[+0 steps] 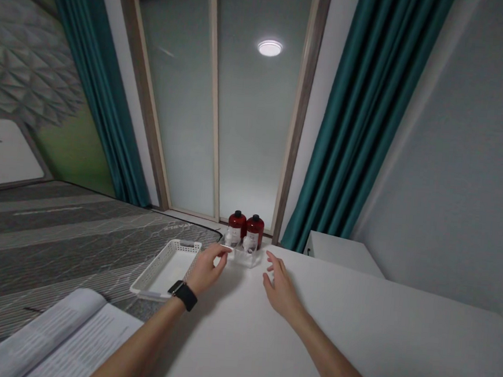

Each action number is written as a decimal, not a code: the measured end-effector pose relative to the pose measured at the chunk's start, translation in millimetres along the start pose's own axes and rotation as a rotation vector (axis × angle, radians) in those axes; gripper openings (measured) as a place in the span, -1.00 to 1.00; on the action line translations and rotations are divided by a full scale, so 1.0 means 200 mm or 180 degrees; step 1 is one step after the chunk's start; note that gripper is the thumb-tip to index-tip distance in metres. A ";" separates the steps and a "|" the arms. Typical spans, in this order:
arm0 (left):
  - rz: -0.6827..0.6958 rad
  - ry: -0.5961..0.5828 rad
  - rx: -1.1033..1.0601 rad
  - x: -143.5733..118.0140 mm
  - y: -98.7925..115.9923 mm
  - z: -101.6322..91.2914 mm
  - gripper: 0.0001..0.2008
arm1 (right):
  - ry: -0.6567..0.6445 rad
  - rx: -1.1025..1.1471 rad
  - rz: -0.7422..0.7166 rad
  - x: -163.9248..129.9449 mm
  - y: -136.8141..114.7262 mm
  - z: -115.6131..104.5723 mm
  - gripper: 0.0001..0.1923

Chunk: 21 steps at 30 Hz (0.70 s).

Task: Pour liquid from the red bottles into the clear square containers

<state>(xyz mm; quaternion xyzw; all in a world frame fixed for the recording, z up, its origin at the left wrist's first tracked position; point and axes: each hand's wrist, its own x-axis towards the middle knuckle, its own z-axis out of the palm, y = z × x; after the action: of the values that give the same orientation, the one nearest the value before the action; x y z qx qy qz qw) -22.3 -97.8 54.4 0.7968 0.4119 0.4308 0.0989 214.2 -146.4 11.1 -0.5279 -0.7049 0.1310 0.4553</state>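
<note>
My left hand (207, 269), with a black watch on the wrist, reaches to the near left corner of a small clear organizer box (246, 256) on the white tabletop (310, 332); its fingertips touch the box's edge. In and behind the box stand two dark red bottles (245, 226) and two small white bottles (238, 242). My right hand (279, 286) hovers open just right of the box, fingers spread, holding nothing.
A white perforated basket (164, 267) sits to the left of my left hand, at the bed's edge. An open book (61, 339) lies at the lower left on a grey patterned mattress (56, 231). Teal curtains (360, 133) flank a frosted window. A white cabinet (342, 254) stands behind the table.
</note>
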 end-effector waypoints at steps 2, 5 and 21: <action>0.0133 -0.0064 -0.0079 0.00 0.09 0.05 -0.82 | 0.0021 -0.0021 -0.0009 -0.03 0.00 -0.05 -0.40; 0.0330 -0.0210 -0.0210 0.01 0.22 0.13 -0.82 | 0.0079 -0.0077 -0.0012 -0.08 0.02 -0.14 -0.43; 0.0471 -0.1151 -0.0548 -0.04 0.74 0.62 -0.83 | 0.0471 -0.0193 0.0444 -0.42 0.19 -0.57 -0.59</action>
<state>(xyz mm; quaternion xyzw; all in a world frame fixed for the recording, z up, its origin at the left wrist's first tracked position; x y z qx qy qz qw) 156.0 -174.1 50.2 0.8778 0.2894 0.3206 0.2070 329.1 -236.0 6.3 -0.5975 -0.6345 0.1017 0.4797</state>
